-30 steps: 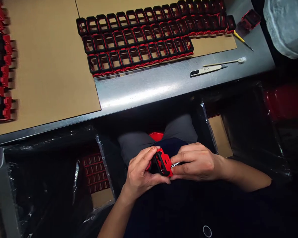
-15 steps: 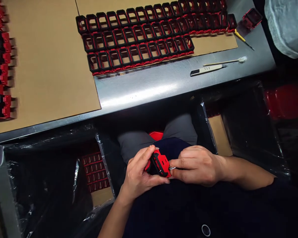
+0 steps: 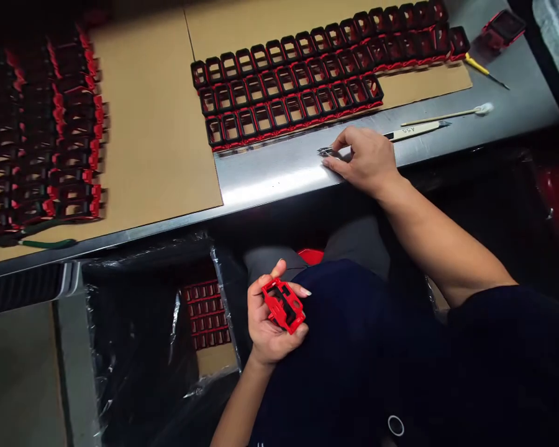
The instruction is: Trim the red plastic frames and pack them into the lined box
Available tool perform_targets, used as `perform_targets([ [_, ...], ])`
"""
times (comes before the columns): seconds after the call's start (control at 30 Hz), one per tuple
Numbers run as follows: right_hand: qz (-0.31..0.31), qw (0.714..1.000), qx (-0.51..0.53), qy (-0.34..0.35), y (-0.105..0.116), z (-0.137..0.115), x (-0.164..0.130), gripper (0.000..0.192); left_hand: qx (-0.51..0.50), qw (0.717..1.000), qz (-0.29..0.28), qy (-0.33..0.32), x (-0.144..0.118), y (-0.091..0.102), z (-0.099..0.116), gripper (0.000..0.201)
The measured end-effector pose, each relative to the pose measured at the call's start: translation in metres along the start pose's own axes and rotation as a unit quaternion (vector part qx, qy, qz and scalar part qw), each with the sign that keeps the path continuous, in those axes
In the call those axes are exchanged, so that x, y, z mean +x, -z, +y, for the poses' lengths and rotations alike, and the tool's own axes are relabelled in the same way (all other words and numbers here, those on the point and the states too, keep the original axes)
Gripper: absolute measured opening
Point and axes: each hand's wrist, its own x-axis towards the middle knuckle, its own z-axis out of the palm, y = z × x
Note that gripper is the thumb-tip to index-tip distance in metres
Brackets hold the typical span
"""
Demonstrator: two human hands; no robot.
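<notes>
A small red and black plastic housing [image 3: 285, 305] rests in my left hand [image 3: 269, 316], its red open-frame side turned up toward me. The fingers and thumb curl round its edges. My right hand [image 3: 366, 160] is at the metal tabletop, thumb and forefinger round a small shiny metal piece [image 3: 326, 151]. Its exact kind is too small to make out. A pale craft knife [image 3: 414, 130] marked A55 lies right beside this hand, its handle end partly behind the knuckles. Past it lies a cotton-tipped stick [image 3: 442, 117].
Rows of black and red housings [image 3: 279, 115] stand on cardboard [image 3: 153, 124]; more housings [image 3: 74, 155] stand at left, near green-handled pliers [image 3: 49, 244]. A yellow-handled pick [image 3: 477, 64] and a lone housing [image 3: 503, 30] are at far right. Below the table edge, a black-lined bin [image 3: 140, 335] holds more housings.
My right hand has left the housing and moved up to the tabletop with the metal piece. The left hand keeps the housing, now turned with its red side up. The view has shifted left.
</notes>
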Motion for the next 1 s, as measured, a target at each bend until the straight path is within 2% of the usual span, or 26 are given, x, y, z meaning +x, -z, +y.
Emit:
perform_targets([
  [0.07,0.005,1.000,0.010,-0.002,-0.001,0.001,0.006,0.020,0.004,1.000,0.001,-0.010,-0.001,-0.001,-0.001,0.072],
  [0.13,0.020,0.999,0.029,0.002,0.010,-0.011,-0.004,0.016,0.006,1.000,0.004,-0.023,-0.001,-0.002,-0.003,0.072],
  [0.2,0.025,0.997,0.073,0.000,0.026,-0.035,-0.025,0.010,0.019,0.999,0.009,-0.041,0.000,-0.003,-0.005,0.073],
  [0.27,-0.017,0.986,0.167,-0.019,0.044,-0.062,-0.055,0.008,0.054,0.996,0.011,-0.064,0.001,-0.002,-0.008,0.075],
  [0.3,-0.106,0.963,0.246,-0.028,0.050,-0.076,-0.070,0.010,0.080,0.994,0.009,-0.078,0.002,-0.001,-0.009,0.076],
  [0.33,-0.200,0.926,0.318,-0.041,0.056,-0.088,-0.084,0.013,0.113,0.989,0.006,-0.094,0.002,0.000,-0.010,0.077],
  [0.4,-0.327,0.847,0.412,-0.077,0.061,-0.106,-0.107,0.021,0.194,0.972,-0.006,-0.135,0.002,0.005,-0.011,0.082],
  [0.43,-0.365,0.819,0.434,-0.095,0.061,-0.112,-0.115,0.024,0.232,0.960,-0.013,-0.156,0.003,0.008,-0.011,0.084],
  [0.5,-0.394,0.793,0.446,-0.126,0.060,-0.119,-0.124,0.025,0.295,0.936,-0.028,-0.188,0.004,0.013,-0.010,0.085],
  [0.67,-0.379,0.801,0.437,-0.153,0.054,-0.122,-0.127,0.015,0.370,0.899,-0.065,-0.225,0.008,0.016,-0.002,0.083],
  [1.0,-0.406,0.787,0.442,-0.141,0.053,-0.119,-0.129,0.013,0.417,0.872,-0.099,-0.236,0.008,0.013,0.008,0.082],
])
